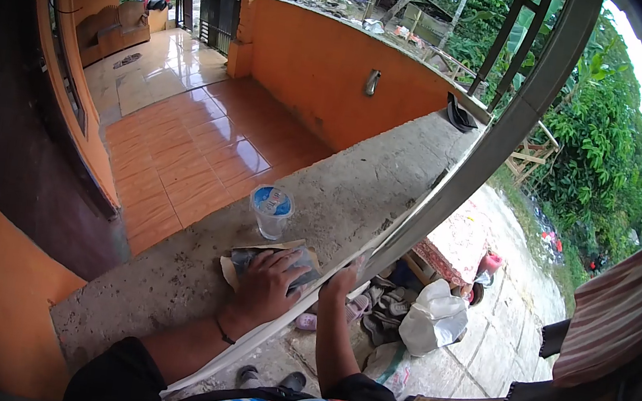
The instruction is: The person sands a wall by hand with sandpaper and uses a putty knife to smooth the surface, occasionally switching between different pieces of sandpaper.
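Observation:
My left hand [271, 281] lies palm down with its fingers spread on a dark flat sheet [242, 258] on a piece of brown paper [229, 271]. Both rest on the rough concrete ledge [355, 181]. Just beyond them a clear plastic cup [271, 214] with a blue-and-white printed top stands upright. At the white rail [391, 245] along the ledge's near edge is my right hand [341, 280], its fingers curled. What those fingers hold, if anything, is hidden.
A dark cap-like object [460, 115] lies at the ledge's far end. Below the rail are several shoes [383, 316], a white bag [434, 320] and a table with a patterned cloth [456, 245]. Striped cloth [616, 313] hangs at right. An orange wall [314, 63] borders the tiled floor [183, 151].

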Tool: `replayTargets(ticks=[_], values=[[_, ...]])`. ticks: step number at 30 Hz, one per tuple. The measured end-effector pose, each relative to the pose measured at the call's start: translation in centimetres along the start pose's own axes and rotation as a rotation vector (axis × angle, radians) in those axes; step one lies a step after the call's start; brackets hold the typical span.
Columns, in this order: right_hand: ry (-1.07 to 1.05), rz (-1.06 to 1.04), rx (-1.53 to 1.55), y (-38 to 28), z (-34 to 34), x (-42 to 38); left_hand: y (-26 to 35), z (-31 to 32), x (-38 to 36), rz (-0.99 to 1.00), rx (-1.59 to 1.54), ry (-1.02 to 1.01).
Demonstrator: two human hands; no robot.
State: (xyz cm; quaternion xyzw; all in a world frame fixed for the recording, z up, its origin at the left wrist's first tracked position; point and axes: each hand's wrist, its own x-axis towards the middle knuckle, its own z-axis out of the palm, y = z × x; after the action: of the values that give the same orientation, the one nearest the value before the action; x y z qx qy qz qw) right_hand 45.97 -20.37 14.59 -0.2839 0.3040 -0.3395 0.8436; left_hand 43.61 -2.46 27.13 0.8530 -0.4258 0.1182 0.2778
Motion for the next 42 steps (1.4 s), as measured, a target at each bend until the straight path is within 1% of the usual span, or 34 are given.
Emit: replayTargets(ticks=[1, 3, 5, 6, 8, 11, 13, 14, 16, 18, 19, 20, 21, 22, 25, 26, 27, 29, 30, 31, 33, 34, 36, 38, 39, 40, 41, 42], values=[[0.009, 0.009, -0.001, 1.0, -0.8, -0.5, 0.0, 0.0, 0.1, 0.003, -0.003, 0.017], [0.042, 0.170, -0.046, 4.3, -4.0, -2.5, 0.0, 0.2, -0.2, 0.008, -0.001, 0.021], [0.084, 0.269, -0.111, 8.1, -6.0, -6.5, -0.1, 0.2, -0.1, 0.017, -0.005, 0.042], [0.067, 0.341, -0.157, 11.2, -8.2, -8.2, -0.2, 0.2, -0.1, 0.021, 0.003, 0.038], [-0.025, 0.555, -0.096, 15.5, -12.3, -9.4, -0.1, 0.2, 0.1, 0.028, -0.004, 0.039], [-0.110, 0.591, 0.040, 13.5, -10.7, -6.3, -0.3, 0.3, -0.2, 0.024, -0.019, 0.040], [0.044, 0.415, -0.056, 8.7, -6.8, -4.7, -0.1, 0.2, -0.1, 0.002, -0.006, 0.045], [0.031, 0.403, -0.054, 8.7, -6.7, -3.3, -0.1, 0.3, -0.1, 0.009, -0.007, 0.045], [0.086, 0.278, 0.101, 9.2, -7.0, -1.5, -0.1, 0.3, 0.4, 0.013, 0.004, 0.053], [0.130, 0.326, 0.007, 10.6, -7.8, -4.4, -0.1, 0.2, -0.3, 0.015, 0.015, 0.029], [0.020, 0.349, 0.061, 12.1, -8.8, -6.3, -0.2, 0.3, -0.2, 0.010, 0.005, 0.024], [0.035, 0.341, 0.051, 14.6, -10.1, -8.4, -0.2, 0.4, 0.1, 0.002, -0.013, 0.020], [0.102, 0.451, -0.013, 18.2, -12.4, -10.1, -0.2, 0.4, 0.4, 0.008, -0.023, 0.022], [0.114, 0.448, -0.020, 18.3, -13.1, -9.4, -0.2, 0.5, 0.3, 0.000, -0.019, 0.016], [-0.053, 0.600, 0.217, 18.7, -13.7, -8.5, -0.4, 0.6, -0.4, -0.028, -0.022, 0.000], [-0.027, 0.456, 0.167, 15.1, -11.1, -8.8, -0.5, 0.7, -0.5, -0.015, -0.030, 0.008], [-0.013, 0.305, 0.122, 9.3, -6.3, -8.9, -0.7, 0.6, -0.3, 0.006, -0.031, 0.026], [-0.084, 0.043, 0.098, 2.5, -1.0, -9.9, -0.7, 0.5, -0.1, 0.001, -0.043, 0.009], [-0.080, 0.004, 0.002, 0.3, 1.0, -9.7, -0.5, 0.4, -0.1, -0.009, -0.038, 0.008], [-0.075, -0.034, -0.092, -1.1, 1.6, -9.5, -0.4, 0.3, -0.1, -0.016, -0.032, 0.005], [-0.094, -0.128, -0.129, 2.9, -2.2, -1.9, -0.3, 0.2, -0.2, -0.018, -0.030, -0.003], [-0.094, -0.126, -0.133, 2.8, -2.2, -1.7, -0.4, 0.3, -0.3, 0.008, -0.017, 0.023], [0.012, 0.191, 0.086, 2.5, -2.2, -1.2, -0.3, 0.1, -0.3, 0.025, -0.011, 0.048], [0.107, 0.220, -0.005, 4.8, -2.9, -6.1, -0.4, 0.4, -0.5, 0.015, -0.021, 0.034], [0.125, 0.222, 0.011, 6.1, -2.9, -9.7, -0.5, 0.4, -0.3, 0.005, -0.031, 0.019], [0.044, 0.215, 0.065, 10.2, -5.8, -11.2, -0.5, 0.4, -0.3, 0.006, -0.028, 0.019], [0.083, 0.273, 0.006, 14.3, -8.4, -12.8, -0.4, 0.4, -0.2, 0.006, -0.032, 0.020], [0.088, 0.397, -0.055, 17.1, -10.3, -14.3, -0.3, 0.2, -0.1, 0.002, -0.032, 0.025]])
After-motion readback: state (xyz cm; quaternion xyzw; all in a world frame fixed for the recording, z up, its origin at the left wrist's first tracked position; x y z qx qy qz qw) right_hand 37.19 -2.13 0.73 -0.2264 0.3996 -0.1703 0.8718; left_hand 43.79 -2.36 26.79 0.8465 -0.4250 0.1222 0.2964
